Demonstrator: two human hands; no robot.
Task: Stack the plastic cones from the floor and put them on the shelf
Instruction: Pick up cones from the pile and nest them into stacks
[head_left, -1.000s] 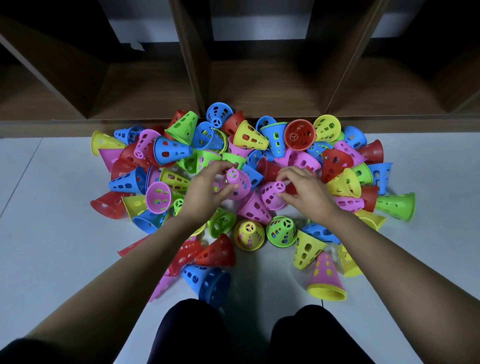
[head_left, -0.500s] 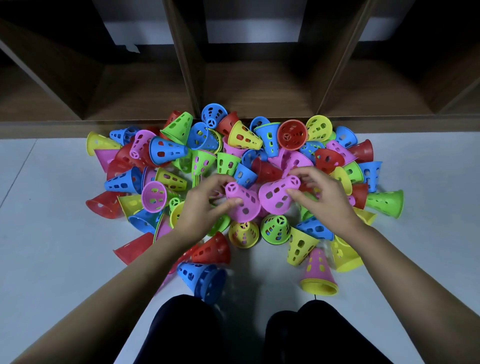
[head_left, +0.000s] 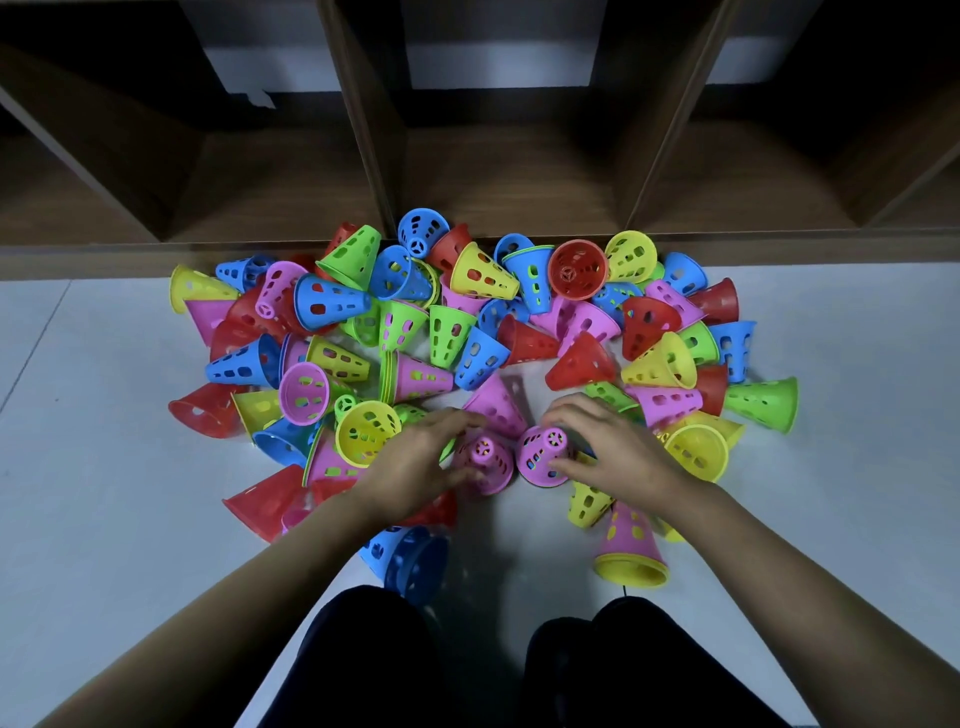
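Observation:
A heap of perforated plastic cones in red, blue, green, yellow and pink lies on the pale floor before a dark wooden shelf. My left hand grips a pink cone, tip up, at the heap's near edge. My right hand grips a second pink cone right beside it. The two pink cones stand side by side, almost touching. Another pink cone lies just behind them.
A pink cone on a yellow one stands near my right forearm. A blue cone lies by my left forearm. My dark-clothed knees are at the bottom. The shelf's open compartments sit behind the heap, split by upright dividers.
Both hands have drawn back toward me with their pink cones, from the middle of the heap down to its near edge. The cones have turned tip up.

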